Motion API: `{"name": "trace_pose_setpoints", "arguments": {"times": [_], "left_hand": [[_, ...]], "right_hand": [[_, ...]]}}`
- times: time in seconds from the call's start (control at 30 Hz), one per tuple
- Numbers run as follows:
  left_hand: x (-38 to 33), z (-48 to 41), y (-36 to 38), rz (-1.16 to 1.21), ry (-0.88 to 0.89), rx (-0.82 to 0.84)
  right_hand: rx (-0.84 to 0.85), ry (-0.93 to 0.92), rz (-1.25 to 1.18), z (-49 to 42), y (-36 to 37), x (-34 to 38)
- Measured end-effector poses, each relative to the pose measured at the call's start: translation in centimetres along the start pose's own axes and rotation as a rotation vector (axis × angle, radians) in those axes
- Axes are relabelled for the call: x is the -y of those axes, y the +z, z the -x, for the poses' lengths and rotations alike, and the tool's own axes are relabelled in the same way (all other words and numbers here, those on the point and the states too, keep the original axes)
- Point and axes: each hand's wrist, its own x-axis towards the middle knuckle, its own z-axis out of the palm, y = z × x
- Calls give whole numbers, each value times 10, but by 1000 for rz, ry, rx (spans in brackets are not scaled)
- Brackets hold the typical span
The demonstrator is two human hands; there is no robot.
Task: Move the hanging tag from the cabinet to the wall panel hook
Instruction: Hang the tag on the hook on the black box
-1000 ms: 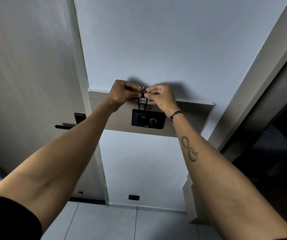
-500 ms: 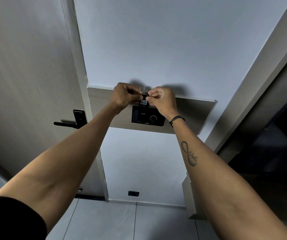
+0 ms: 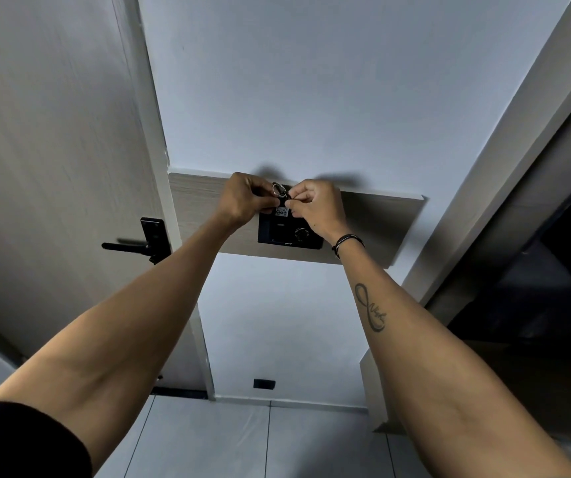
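Note:
A small black hanging tag (image 3: 282, 211) with a white label and a metal ring (image 3: 278, 189) is held against the upper part of the wooden wall panel (image 3: 380, 222). My left hand (image 3: 244, 200) pinches it from the left and my right hand (image 3: 315, 207) from the right, fingertips meeting at the ring. The hook itself is hidden behind my fingers. Just below the tag sits a black control unit (image 3: 289, 234) set into the panel.
A pale door with a black handle (image 3: 139, 246) stands to the left. A dark open cabinet (image 3: 553, 270) fills the right side. A black wall socket (image 3: 264, 383) sits low near the tiled floor.
Both hands stay on the tag at the panel's top edge, and the tag hangs shorter between my fingers than before. The view has tilted slightly, showing more of the door handle.

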Motion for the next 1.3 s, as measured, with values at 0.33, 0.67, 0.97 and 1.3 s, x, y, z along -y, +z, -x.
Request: {"name": "trace_pose_setpoints", "arguments": {"times": [0.33, 0.67, 0.97, 1.3], "left_hand": [[6, 3, 7, -33, -30, -15], [7, 4, 6, -85, -18, -30], [10, 5, 8, -137, -2, -59], [17, 9, 9, -265, 35, -67]], "right_hand": [[-6, 61, -36, 1, 4, -10], [-27, 40, 36, 1, 6, -12], [-38, 15, 88, 4, 4, -12], [-30, -31, 217, 6, 7, -10]]}}
